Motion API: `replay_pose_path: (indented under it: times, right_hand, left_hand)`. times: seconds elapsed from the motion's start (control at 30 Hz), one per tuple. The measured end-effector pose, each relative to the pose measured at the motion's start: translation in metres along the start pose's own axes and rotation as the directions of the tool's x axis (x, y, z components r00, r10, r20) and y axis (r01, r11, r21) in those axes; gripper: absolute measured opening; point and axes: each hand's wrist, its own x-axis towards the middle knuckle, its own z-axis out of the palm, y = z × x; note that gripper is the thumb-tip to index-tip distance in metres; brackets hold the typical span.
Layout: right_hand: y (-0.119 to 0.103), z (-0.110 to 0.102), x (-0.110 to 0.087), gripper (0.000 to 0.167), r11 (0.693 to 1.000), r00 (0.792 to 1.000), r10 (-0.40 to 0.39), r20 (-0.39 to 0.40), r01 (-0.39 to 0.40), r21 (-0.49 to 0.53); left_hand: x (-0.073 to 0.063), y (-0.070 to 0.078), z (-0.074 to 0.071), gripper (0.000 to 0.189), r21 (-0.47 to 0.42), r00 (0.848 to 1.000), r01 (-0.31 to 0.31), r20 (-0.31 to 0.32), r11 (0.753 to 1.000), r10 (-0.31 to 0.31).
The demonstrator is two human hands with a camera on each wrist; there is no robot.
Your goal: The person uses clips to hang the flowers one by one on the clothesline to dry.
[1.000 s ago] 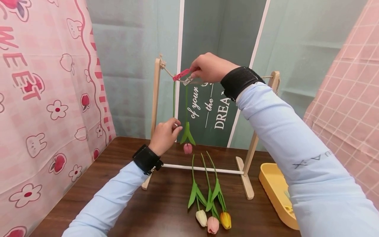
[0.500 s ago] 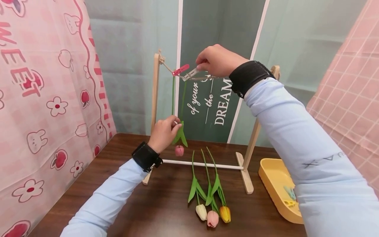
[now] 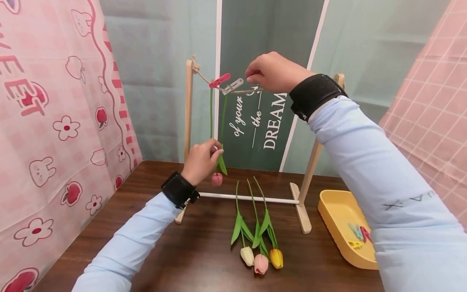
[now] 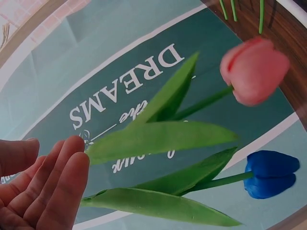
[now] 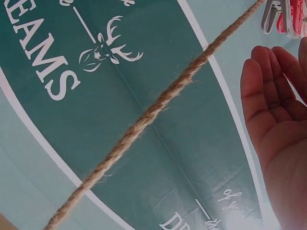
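- I have the right hand (image 3: 275, 73) just beside the grey peg (image 3: 232, 86), its thumb and fingers apart and pinching nothing; the peg seems to stay up by its own bite on the rope (image 5: 144, 120)
- I have the left hand (image 3: 200, 160) low, fingers loosely spread beside the pink tulip (image 4: 254, 72), probably there to steady it; whether the fingertips touch a leaf, I cannot tell
- That tulip hangs head down below the left hand, apparently because the grey peg pins its stem above
- The blue tulip (image 4: 272, 175) hangs alongside, and I judge that the pink-red peg (image 3: 220, 80), left of the right hand, carries it
- Below both hands, the white tulip (image 3: 247, 256), pale pink tulip (image 3: 261, 264) and yellow tulip (image 3: 276, 258) lie side by side, stems away from the person, perhaps for easy picking
- Below the right forearm, the yellow tray (image 3: 341, 207) holds loose pegs, teal, red and yellow (image 3: 355, 244); the sleeve hides part of it
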Motion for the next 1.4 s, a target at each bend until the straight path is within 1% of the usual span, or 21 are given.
replay_pose_path:
  times: [0.33,0.6,0.83,1.03,1.17,1.4]
  right_hand:
    - [-0.002,0.003,-0.015,0.029,0.999,1.0,0.023,-0.011,-0.022,0.042]
    - [-0.003,0.011,-0.029,0.027,0.997,0.998,-0.027,-0.053,0.03,0.067]
    - [-0.005,0.018,-0.034,0.027,0.997,0.998,-0.026,-0.053,0.029,0.067]
    - [-0.003,0.03,-0.04,0.026,0.995,0.997,-0.061,-0.057,0.065,0.08]
    - [0.0,0.041,-0.046,0.023,0.992,0.995,-0.081,-0.058,0.086,0.091]
    - [0.005,0.059,-0.062,0.022,0.99,0.996,-0.07,-0.054,0.076,0.123]
  left_hand:
    - [-0.004,-0.003,0.0,0.011,0.015,1.0,-0.004,0.003,1.0,0.004]
    - [-0.01,-0.003,-0.003,0.011,0.013,1.0,0.012,0.025,1.0,-0.012]
    - [-0.013,-0.003,-0.006,0.01,0.002,0.999,0.014,0.037,1.0,-0.014]
    - [-0.017,-0.004,-0.006,0.009,0.005,0.999,0.005,0.041,1.0,-0.006]
    - [-0.021,-0.003,-0.006,0.01,0.0,0.998,0.013,0.058,1.0,-0.013]
    - [-0.028,-0.005,-0.007,0.009,-0.019,0.996,0.03,0.09,0.999,-0.028]
